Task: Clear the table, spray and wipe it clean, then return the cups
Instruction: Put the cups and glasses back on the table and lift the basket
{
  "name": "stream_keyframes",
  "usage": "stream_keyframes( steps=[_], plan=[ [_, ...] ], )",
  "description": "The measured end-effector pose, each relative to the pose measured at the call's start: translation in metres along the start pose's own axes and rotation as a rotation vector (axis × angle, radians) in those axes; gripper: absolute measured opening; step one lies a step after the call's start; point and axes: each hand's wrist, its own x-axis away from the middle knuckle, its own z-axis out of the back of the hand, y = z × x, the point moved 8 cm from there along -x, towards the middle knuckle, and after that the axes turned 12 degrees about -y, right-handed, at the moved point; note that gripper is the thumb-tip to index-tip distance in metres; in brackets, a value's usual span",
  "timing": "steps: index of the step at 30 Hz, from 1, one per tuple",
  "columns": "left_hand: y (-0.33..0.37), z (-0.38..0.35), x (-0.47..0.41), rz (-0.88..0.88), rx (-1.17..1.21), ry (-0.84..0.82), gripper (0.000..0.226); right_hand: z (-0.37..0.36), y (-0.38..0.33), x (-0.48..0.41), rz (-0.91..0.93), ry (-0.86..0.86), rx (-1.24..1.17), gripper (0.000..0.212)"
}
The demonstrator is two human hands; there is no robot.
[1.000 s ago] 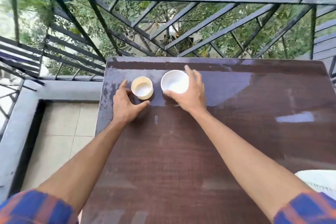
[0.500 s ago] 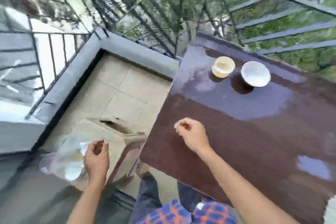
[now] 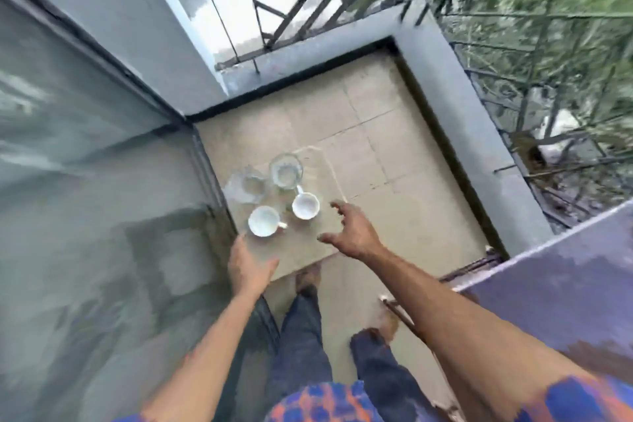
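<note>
Two small white ceramic cups (image 3: 263,221) (image 3: 305,205) stand on a low beige square stool (image 3: 308,252) on the tiled balcony floor, beside two clear glass tumblers (image 3: 286,171) (image 3: 247,186). The right hand (image 3: 352,233) hovers over the stool just right of the cups, fingers spread wide and holding nothing. The left hand (image 3: 251,271) lies at the stool's near left corner, fingers fairly straight and holding nothing; blur hides whether it touches. The dark brown glossy counter (image 3: 565,284) is at the right.
</note>
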Motion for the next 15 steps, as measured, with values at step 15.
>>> stream_keyframes(
  steps=[15],
  plan=[
    [0.003,-0.013,-0.073,-0.127,-0.031,0.108,0.080,-0.056,0.000,-0.115,-0.023,0.179,0.006,0.070]
  ],
)
